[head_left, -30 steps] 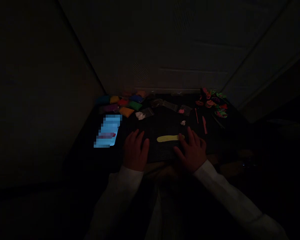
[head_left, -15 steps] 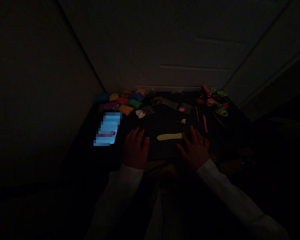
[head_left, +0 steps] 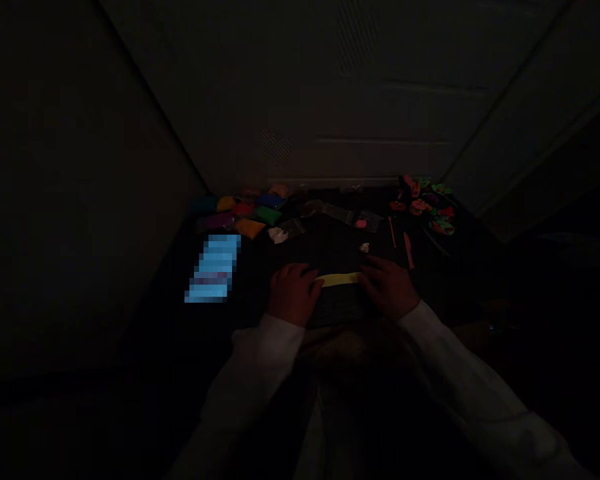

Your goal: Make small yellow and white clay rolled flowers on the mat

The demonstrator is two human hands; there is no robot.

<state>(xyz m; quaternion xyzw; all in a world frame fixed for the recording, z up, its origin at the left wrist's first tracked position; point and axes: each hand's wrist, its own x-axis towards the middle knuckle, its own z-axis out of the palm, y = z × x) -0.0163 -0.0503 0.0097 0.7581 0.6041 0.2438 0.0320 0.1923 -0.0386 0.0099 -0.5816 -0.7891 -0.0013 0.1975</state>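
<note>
A flat yellow strip of modelling clay (head_left: 339, 279) lies crosswise on the dark tabletop, between my hands. My left hand (head_left: 293, 293) has its thumb and fingers closed on the left end. At the right end, my right hand (head_left: 391, 288) pinches the strip the same way; its fingertips are dim and partly hidden. Just beyond the strip sits a small whitish lump (head_left: 364, 247). A pink plastic knife (head_left: 409, 251) and a thin pink stick tool (head_left: 392, 232) lie past my right hand.
Glowing at the left is a phone (head_left: 213, 268), its screen blurred. Coloured clay packets, such as an orange packet (head_left: 250, 229), fill the back left. White clay (head_left: 279, 235) lies by a clear bag. Colourful clay pieces (head_left: 420, 206) cluster at the back right, before a wall (head_left: 300, 80).
My left hand has moved right, from flat on the table to the strip's left end. My right hand's fingers have closed in on the right end.
</note>
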